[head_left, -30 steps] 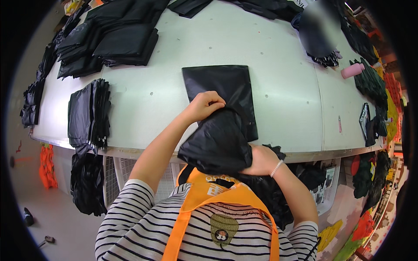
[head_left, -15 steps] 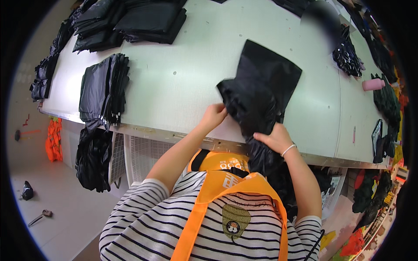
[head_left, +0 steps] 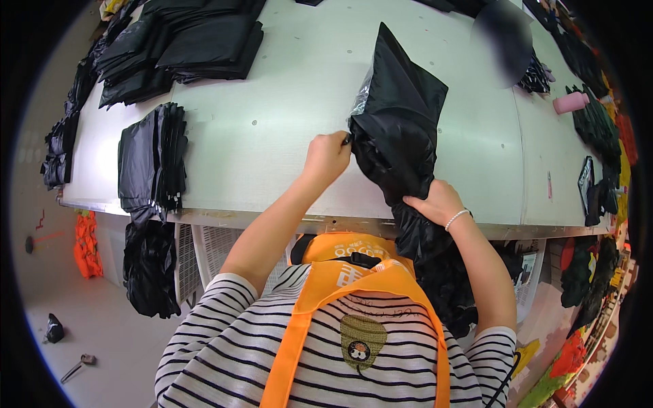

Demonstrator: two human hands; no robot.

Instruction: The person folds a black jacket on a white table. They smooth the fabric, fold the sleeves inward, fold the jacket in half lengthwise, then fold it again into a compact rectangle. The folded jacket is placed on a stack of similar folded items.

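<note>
A black bag [head_left: 401, 129] is held over the near part of the pale table [head_left: 272, 136], its long axis running from the table edge up and away to a raised point. The left hand [head_left: 328, 158] is closed in a pinch on the bag's left edge at mid-height. The right hand [head_left: 435, 202] is clamped around the bunched lower part, just at the table edge. Both hands are touching the bag; the left one lies nearer its upper half. Stacks of black bags [head_left: 153, 156] lie well apart to the left.
</note>
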